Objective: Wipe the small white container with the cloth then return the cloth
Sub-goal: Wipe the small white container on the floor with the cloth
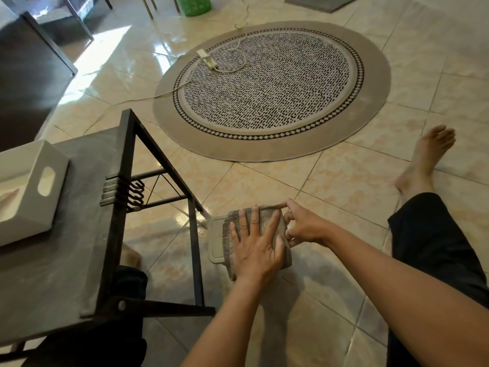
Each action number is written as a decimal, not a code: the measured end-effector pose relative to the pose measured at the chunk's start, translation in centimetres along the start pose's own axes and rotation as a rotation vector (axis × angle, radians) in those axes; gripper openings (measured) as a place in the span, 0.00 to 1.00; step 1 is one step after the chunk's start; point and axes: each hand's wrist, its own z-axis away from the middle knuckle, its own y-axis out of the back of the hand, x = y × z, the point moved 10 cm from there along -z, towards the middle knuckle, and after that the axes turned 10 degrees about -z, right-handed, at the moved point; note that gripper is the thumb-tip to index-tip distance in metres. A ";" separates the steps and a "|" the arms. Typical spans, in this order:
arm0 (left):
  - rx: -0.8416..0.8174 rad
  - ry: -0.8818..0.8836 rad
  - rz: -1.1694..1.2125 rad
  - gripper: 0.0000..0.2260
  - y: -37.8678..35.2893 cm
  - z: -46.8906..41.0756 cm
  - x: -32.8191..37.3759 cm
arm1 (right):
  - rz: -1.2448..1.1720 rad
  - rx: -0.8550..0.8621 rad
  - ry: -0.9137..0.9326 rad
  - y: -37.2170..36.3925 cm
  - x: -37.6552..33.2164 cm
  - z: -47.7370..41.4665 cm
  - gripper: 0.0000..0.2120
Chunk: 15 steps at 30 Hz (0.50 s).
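A small white container [216, 241] is held above the tiled floor, low in the middle of the head view. A grey cloth [266, 221] lies draped over it and hides most of it; only its left rim shows. My left hand [255, 247] presses flat on the cloth with its fingers spread. My right hand [304, 225] grips the container's right side, thumb and fingers on its edge and on the cloth.
A low grey table [66, 260] with a black metal frame stands at the left, with a white box [29, 192] on it. A round patterned rug [272, 88] with a power strip [207, 59] lies ahead. My right leg and bare foot [426, 157] stretch out at the right.
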 end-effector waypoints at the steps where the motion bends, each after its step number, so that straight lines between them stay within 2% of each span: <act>1: -0.009 -0.019 -0.006 0.27 0.0 -0.3 -0.1 | -0.012 0.001 -0.004 0.0 0.1 -0.1 0.33; 5: 0.012 -0.031 0.011 0.27 0.3 -1.4 -1.4 | -0.072 0.028 -0.001 0.0 0.5 -0.1 0.37; 8: 0.026 0.147 0.063 0.28 0.3 -1.1 -4.6 | -0.056 0.053 0.008 0.1 0.5 0.1 0.37; 10: 0.017 0.197 0.078 0.28 0.1 -0.3 -4.6 | -0.040 0.049 0.007 0.0 0.4 0.1 0.35; 15: -0.004 -0.047 -0.017 0.27 -0.1 -0.6 0.8 | -0.038 0.006 -0.002 0.0 0.2 0.1 0.31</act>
